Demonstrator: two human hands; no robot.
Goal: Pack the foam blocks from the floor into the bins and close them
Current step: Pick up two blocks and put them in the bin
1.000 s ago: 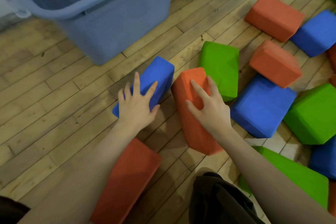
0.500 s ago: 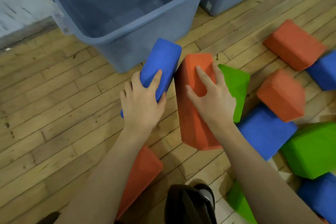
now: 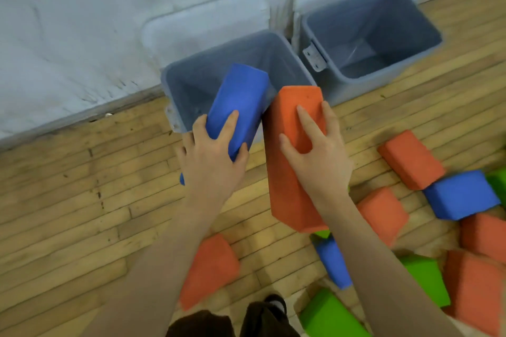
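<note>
My left hand (image 3: pixel 210 161) grips a blue foam block (image 3: pixel 238 101) and holds it in the air, its far end over the rim of the nearer grey bin (image 3: pixel 186 74). My right hand (image 3: pixel 317 156) grips a long orange foam block (image 3: pixel 293 161), lifted beside the blue one and touching it, its top near that bin's right corner. A second grey bin (image 3: pixel 427 35) stands open to the right. Both bins look empty inside, with their lids (image 3: pixel 205 22) leaning back against the wall.
Several orange, blue and green foam blocks (image 3: pixel 410 159) lie scattered on the wooden floor at right and below. One orange block (image 3: pixel 210 268) lies under my left forearm. A grey wall (image 3: pixel 82 35) runs behind the bins. My shoe (image 3: pixel 276 304) shows at the bottom.
Both hands have lifted their blocks off the floor and carried them forward to the nearer bin. My view has tilted up, bringing both bins and the wall into sight.
</note>
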